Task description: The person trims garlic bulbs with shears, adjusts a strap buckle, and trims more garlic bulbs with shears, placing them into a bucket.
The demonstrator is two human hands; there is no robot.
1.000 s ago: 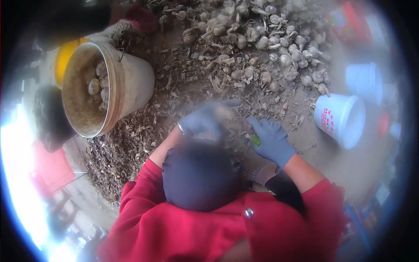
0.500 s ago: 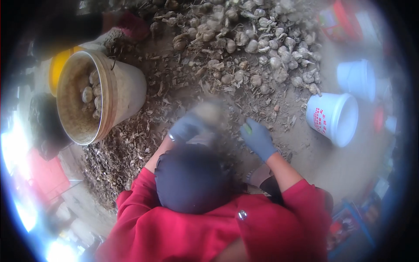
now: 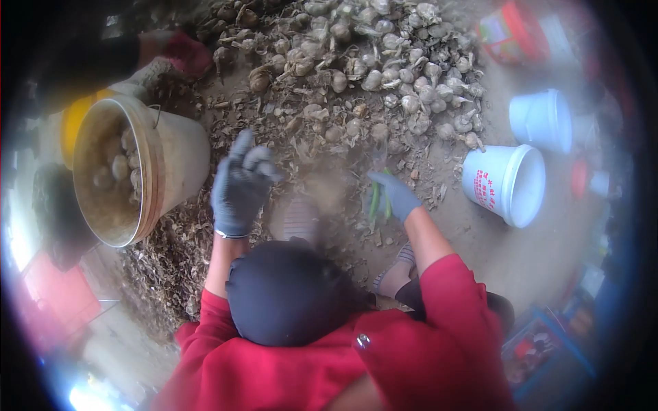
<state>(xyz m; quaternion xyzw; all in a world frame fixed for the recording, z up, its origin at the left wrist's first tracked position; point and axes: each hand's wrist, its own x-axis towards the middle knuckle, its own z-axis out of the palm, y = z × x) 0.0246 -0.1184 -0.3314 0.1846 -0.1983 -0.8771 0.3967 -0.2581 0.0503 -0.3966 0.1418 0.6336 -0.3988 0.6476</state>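
My left hand, in a grey glove, is raised with its fingers stretched and nothing visible in them. It is between the large whitish bucket and a striped slipper or sock. My right hand, also gloved in grey, closes around green-handled clippers; their blades point up toward the heap and are blurred. Dry garlic bulbs with stalks and roots lie in a heap beyond both hands. More bulbs are inside the tilted whitish bucket.
Dry husks cover the ground at left. White buckets, one with red writing and one plain, stand at right near a red tub. Another person's pinkish-red glove is at upper left. A blue-edged crate is at lower right.
My left hand has moved left and up, and its fingers have opened; the blurred pale thing at it is gone from it. My right hand still holds the clippers. The view has shifted slightly.
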